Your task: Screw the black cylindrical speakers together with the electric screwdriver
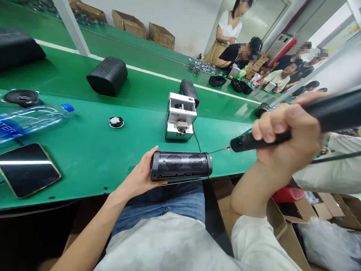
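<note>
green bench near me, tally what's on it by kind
Counting the near stretch of bench only:
Black speaker, held by left hand: 1
Speaker cones: 2
Water bottle: 1
Phone: 1
White machine: 1
Total: 6
The screwdriver is in the right hand.

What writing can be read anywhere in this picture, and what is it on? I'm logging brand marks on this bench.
"TER": white letters on the blue label of the water bottle, cut off at the picture's left edge.
Dark print on the small white machine: too small to read.
Red panel by the far wall: blurred, unreadable.
The speaker, electric screwdriver and phone show no readable text.
</note>
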The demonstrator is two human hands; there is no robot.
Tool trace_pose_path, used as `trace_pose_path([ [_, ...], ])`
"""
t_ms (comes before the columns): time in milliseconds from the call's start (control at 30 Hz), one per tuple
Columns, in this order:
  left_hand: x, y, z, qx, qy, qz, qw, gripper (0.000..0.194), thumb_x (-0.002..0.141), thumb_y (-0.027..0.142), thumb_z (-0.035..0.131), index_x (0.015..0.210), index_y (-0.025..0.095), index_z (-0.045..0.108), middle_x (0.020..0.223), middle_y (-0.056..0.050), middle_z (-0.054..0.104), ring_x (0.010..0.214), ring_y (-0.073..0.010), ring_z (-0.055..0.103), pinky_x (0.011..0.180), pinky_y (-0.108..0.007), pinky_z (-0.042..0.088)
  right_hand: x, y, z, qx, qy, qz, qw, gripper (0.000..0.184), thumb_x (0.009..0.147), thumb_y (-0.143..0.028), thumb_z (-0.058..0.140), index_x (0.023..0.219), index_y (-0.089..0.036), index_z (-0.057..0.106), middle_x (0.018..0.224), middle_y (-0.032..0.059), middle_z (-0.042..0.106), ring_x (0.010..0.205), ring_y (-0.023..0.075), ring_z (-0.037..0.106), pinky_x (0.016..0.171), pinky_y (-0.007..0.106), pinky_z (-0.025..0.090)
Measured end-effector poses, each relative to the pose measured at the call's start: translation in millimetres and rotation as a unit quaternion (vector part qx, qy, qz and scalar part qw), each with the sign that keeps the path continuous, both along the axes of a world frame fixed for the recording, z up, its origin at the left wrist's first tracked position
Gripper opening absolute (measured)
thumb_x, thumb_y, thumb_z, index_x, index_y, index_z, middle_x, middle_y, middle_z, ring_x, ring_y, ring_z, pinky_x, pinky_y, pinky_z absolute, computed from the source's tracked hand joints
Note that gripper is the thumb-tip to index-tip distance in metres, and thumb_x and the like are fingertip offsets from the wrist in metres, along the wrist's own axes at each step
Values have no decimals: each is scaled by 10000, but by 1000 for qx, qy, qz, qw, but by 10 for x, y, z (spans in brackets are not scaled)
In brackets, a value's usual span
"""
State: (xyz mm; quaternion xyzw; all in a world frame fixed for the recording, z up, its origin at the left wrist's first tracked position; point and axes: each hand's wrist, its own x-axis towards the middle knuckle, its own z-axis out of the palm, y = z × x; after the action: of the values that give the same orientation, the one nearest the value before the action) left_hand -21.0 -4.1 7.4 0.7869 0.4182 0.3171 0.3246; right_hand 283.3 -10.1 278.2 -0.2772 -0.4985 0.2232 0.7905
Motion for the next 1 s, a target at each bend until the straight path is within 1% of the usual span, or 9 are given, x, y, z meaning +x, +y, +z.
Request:
trace_pose_path([
  [133, -7, 16, -34, 6, -5, 0, 1000, 1264, 845, 531, 938, 1801, 275, 151, 1749, -208, 440, 1594, -435, 547, 1330, -604, 480, 138, -438, 51, -55, -8, -41, 998, 196, 602, -112, 857, 703, -258, 774, 460, -99, 439, 331, 57, 263, 306, 243, 218],
  [233, -11, 30, -46, -2, -1, 0, 1000, 1295, 840, 581, 932, 1801, 256, 127, 1756, -215, 434, 1588, -448, 549, 1338, -621, 461, 176, -585, 33, -91, -33, -42, 994, 256, 569, -119, 963, 664, -260, 772, 448, -100, 449, 311, 48, 256, 278, 227, 197],
  [333, -13, 31, -36, -8, 3, 0, 1000, 1308, 839, 596, 930, 1803, 234, 124, 1748, -225, 445, 1580, -464, 552, 1330, -618, 472, 187, -599, -32, -83, -39, -24, 995, 316, 545, -134, 1045, 664, -259, 780, 429, -102, 444, 283, 38, 242, 251, 211, 203],
  [400, -14, 23, -23, -7, 5, 2, 1000, 1293, 851, 601, 916, 1803, 218, 131, 1741, -222, 453, 1568, -470, 561, 1318, -614, 487, 172, -580, -73, -70, -44, -20, 996, 320, 541, -126, 1037, 670, -273, 784, 416, -105, 440, 270, 37, 233, 242, 203, 202],
  [567, -14, 10, -10, -16, 7, 11, 1000, 1271, 859, 619, 910, 1802, 226, 155, 1687, -197, 514, 1519, -452, 604, 1294, -595, 517, 114, -612, -91, -84, -57, -60, 993, 226, 588, -111, 820, 694, -304, 769, 434, -114, 445, 284, 52, 229, 253, 233, 199],
  [700, -9, 10, -11, -17, -1, 7, 1000, 1285, 851, 644, 916, 1804, 233, 158, 1698, -204, 501, 1521, -461, 600, 1293, -618, 517, 260, -660, -116, -89, -88, -45, 991, 270, 608, -71, 778, 737, -306, 746, 466, -104, 484, 288, 75, 280, 258, 253, 244],
  [767, -5, 9, -11, -13, -7, 3, 1000, 1294, 858, 681, 899, 1806, 217, 152, 1714, -212, 479, 1526, -487, 586, 1287, -665, 509, 381, -634, -180, -76, -104, -21, 991, 293, 624, -76, 804, 800, -302, 743, 485, -109, 509, 285, 85, 292, 254, 246, 270],
  [867, -3, 7, -20, -15, -8, 5, 1000, 1271, 882, 676, 882, 1809, 215, 145, 1732, -213, 456, 1539, -510, 567, 1278, -703, 503, 477, -555, -306, -22, -110, 6, 994, 276, 684, -170, 857, 892, -283, 714, 515, -130, 508, 279, 91, 279, 244, 234, 299],
  [1000, -14, 4, -58, 5, -10, 5, 1000, 1256, 877, 612, 907, 1811, 274, 139, 1739, -203, 452, 1550, -488, 570, 1281, -683, 512, 374, -537, -376, 11, -118, -8, 993, 247, 746, -118, 766, 958, -238, 727, 550, -110, 513, 309, 86, 292, 269, 219, 348],
])
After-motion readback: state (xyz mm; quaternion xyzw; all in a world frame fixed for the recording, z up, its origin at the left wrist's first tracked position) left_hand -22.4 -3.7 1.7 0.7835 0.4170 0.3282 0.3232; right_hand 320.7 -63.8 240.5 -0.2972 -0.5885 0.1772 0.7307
